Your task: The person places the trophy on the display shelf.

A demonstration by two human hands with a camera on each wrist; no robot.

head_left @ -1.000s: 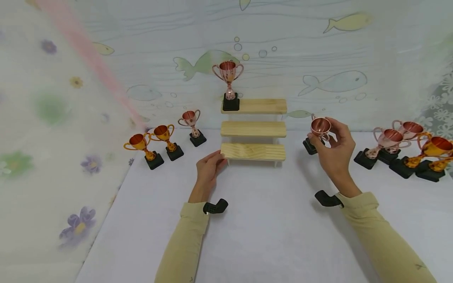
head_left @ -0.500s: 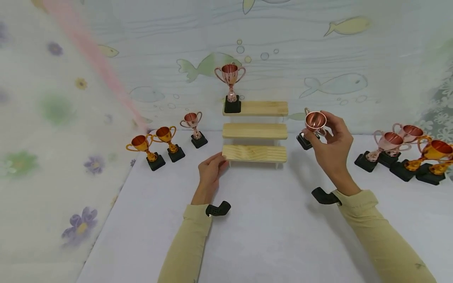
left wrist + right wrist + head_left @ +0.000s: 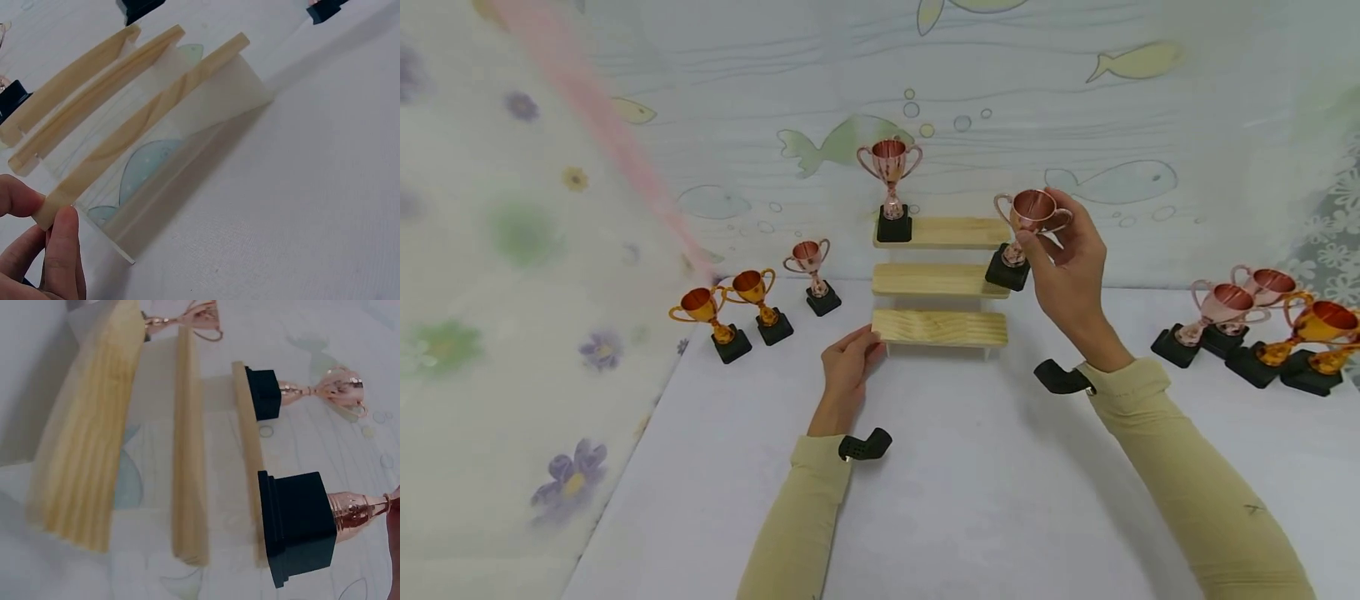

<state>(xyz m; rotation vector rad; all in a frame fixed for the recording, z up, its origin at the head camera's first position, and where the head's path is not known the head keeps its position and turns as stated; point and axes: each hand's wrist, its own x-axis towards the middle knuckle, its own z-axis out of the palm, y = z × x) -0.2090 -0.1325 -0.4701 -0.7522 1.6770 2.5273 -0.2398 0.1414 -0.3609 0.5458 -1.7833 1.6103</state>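
Observation:
A rose-gold trophy cup [image 3: 1032, 210] on a black base is held up by my right hand [image 3: 1071, 275], its fingers and thumb pinching the cup. It hangs tilted at the right end of a three-step wooden shelf [image 3: 938, 328], its base [image 3: 300, 522] in front of the upper steps in the head view. My left hand [image 3: 847, 367] grips the left end of the lowest step; in the left wrist view its thumb and fingers [image 3: 62, 244] pinch that board. Another rose-gold trophy [image 3: 891, 167] stands upright on the left end of the top step.
Left of the shelf stand two gold trophies [image 3: 751, 287] and a small rose-gold trophy [image 3: 808, 257]. Several rose-gold and gold trophies [image 3: 1225, 302] cluster at the right on the white table [image 3: 955, 483]. A fish-patterned backdrop [image 3: 737, 75] hangs behind the shelf.
My right hand has carried the rose-gold trophy left and up, from beside the shelf to its right end. The left hand keeps its grip on the lowest step.

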